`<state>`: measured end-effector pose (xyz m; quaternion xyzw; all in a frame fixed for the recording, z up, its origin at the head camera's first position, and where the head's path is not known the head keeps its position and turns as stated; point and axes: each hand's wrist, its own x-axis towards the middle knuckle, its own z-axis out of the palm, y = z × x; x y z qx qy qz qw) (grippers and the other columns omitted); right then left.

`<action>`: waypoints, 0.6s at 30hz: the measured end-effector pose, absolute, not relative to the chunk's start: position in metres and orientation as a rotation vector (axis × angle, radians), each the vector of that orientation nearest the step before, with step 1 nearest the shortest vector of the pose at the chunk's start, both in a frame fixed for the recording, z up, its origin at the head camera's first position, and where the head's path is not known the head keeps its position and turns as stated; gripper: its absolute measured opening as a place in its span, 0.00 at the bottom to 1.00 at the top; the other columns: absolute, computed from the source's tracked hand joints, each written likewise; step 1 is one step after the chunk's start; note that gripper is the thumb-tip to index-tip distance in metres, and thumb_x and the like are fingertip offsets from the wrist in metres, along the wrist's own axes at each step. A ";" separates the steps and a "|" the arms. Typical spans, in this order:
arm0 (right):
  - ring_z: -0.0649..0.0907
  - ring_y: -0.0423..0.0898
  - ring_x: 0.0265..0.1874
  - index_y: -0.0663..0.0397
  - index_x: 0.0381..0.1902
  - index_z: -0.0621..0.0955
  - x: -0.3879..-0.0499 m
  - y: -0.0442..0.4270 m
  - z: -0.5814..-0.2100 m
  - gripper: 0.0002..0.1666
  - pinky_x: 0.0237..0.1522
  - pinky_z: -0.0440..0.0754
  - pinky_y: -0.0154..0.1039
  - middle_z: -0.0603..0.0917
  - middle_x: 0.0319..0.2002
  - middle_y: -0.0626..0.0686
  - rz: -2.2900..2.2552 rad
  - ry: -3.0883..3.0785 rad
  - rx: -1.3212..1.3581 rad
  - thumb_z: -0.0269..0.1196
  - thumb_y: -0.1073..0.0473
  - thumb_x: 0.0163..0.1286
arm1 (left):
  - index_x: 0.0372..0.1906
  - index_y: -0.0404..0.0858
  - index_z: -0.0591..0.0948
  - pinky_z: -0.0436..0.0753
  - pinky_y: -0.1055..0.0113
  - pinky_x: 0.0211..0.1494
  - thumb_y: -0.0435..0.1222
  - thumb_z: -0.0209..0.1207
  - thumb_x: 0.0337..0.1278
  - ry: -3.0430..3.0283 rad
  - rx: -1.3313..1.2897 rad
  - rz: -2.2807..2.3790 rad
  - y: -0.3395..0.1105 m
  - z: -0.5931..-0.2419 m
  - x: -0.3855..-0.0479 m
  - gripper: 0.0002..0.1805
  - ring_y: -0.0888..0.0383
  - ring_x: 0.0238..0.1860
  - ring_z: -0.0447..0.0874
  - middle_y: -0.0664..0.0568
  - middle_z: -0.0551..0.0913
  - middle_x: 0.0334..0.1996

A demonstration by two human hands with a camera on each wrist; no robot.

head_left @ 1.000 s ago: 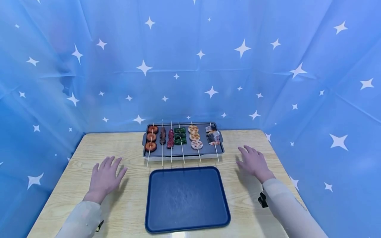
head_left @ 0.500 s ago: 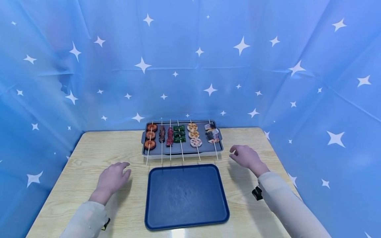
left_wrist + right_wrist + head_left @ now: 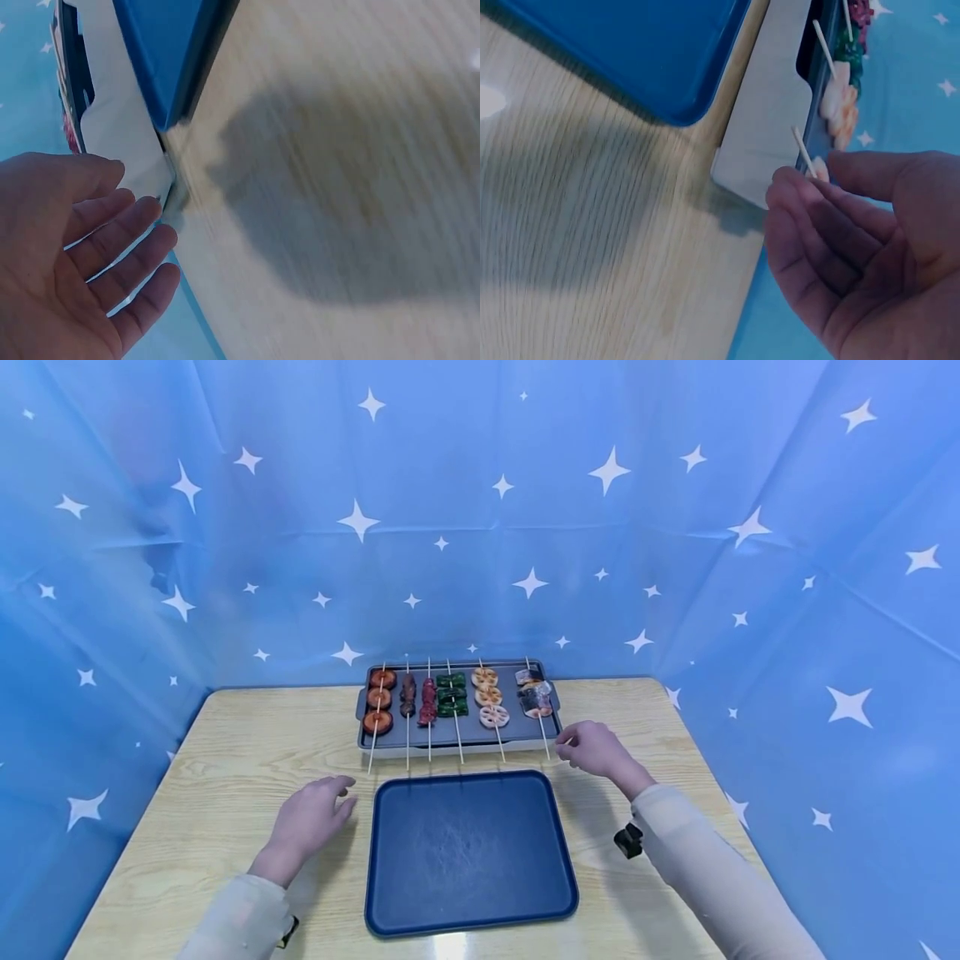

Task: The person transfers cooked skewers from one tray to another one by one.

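A dark griddle point(image 3: 513, 742) holds a row of skewers. At its right end lies the fish skewer point(image 3: 536, 700), its stick pointing toward the front. Close beside that stick is my right hand point(image 3: 596, 750); the right wrist view shows the hand point(image 3: 870, 240) with bent fingers and a gap between thumb and fingertips, the stick point(image 3: 804, 150) near that gap. Left of the blue tray point(image 3: 472, 860), my left hand point(image 3: 311, 817) hovers over the table with nothing in it. Its fingers are loosely spread in the left wrist view, where the hand point(image 3: 82, 247) faces the griddle's side.
Other skewers on the griddle carry round brown slices point(image 3: 378, 698), dark meat point(image 3: 407, 695), red meat point(image 3: 427, 702), green pieces point(image 3: 452, 695) and lotus slices point(image 3: 489, 697). Behind the wooden table point(image 3: 247, 735) hangs a blue curtain point(image 3: 450, 485) with white stars.
My right hand has moved left to the fish skewer's stick, its fingers bending in. The left hand has moved right toward the tray, fingers less spread in the head view. The skewers have stayed in place.
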<state>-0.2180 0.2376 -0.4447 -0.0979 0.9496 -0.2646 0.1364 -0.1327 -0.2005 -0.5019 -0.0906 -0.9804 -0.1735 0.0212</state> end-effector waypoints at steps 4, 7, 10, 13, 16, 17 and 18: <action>0.86 0.45 0.26 0.65 0.46 0.84 -0.218 0.232 -0.447 0.15 0.26 0.84 0.36 0.88 0.34 0.57 -0.833 2.712 -0.215 0.57 0.60 0.71 | 0.51 0.37 0.82 0.86 0.48 0.47 0.38 0.62 0.59 -3.034 -0.347 -0.539 -0.191 -0.507 -0.129 0.17 0.45 0.46 0.86 0.45 0.87 0.46; 0.87 0.46 0.26 0.66 0.45 0.85 -0.218 0.227 -0.449 0.15 0.26 0.86 0.36 0.88 0.34 0.60 -0.876 2.701 -0.165 0.57 0.61 0.71 | 0.51 0.38 0.82 0.86 0.51 0.42 0.38 0.63 0.57 -3.057 -0.360 -0.541 -0.184 -0.511 -0.127 0.17 0.49 0.42 0.87 0.48 0.88 0.42; 0.87 0.47 0.26 0.67 0.44 0.85 -0.218 0.224 -0.453 0.15 0.27 0.87 0.36 0.89 0.34 0.61 -0.911 2.691 -0.123 0.56 0.61 0.72 | 0.56 0.39 0.80 0.86 0.52 0.42 0.37 0.64 0.56 -3.098 -0.351 -0.546 -0.179 -0.515 -0.125 0.21 0.51 0.40 0.87 0.48 0.88 0.41; 0.88 0.49 0.28 0.68 0.43 0.85 -0.219 0.221 -0.456 0.15 0.29 0.88 0.36 0.89 0.34 0.62 -0.950 2.671 -0.086 0.56 0.62 0.72 | 0.60 0.39 0.78 0.86 0.51 0.45 0.37 0.66 0.55 -3.114 -0.375 -0.527 -0.176 -0.519 -0.124 0.25 0.49 0.44 0.87 0.47 0.87 0.45; 0.88 0.50 0.28 0.67 0.41 0.86 -0.219 0.218 -0.458 0.14 0.28 0.88 0.37 0.89 0.33 0.62 -0.949 2.674 -0.075 0.57 0.62 0.72 | 0.59 0.39 0.79 0.86 0.50 0.48 0.37 0.67 0.53 -3.101 -0.404 -0.502 -0.173 -0.520 -0.123 0.25 0.47 0.48 0.86 0.45 0.86 0.49; 0.87 0.49 0.27 0.67 0.41 0.86 -0.220 0.217 -0.459 0.14 0.28 0.88 0.37 0.89 0.33 0.62 -0.944 2.679 -0.070 0.57 0.61 0.72 | 0.58 0.39 0.80 0.86 0.50 0.49 0.37 0.68 0.53 -3.096 -0.409 -0.492 -0.173 -0.521 -0.123 0.25 0.47 0.48 0.86 0.44 0.86 0.49; 0.87 0.47 0.26 0.67 0.40 0.86 -0.220 0.216 -0.459 0.14 0.28 0.88 0.37 0.89 0.33 0.62 -0.936 2.684 -0.067 0.58 0.61 0.72 | 0.57 0.38 0.81 0.86 0.50 0.49 0.37 0.68 0.53 -3.095 -0.408 -0.487 -0.172 -0.521 -0.123 0.24 0.47 0.49 0.85 0.44 0.85 0.49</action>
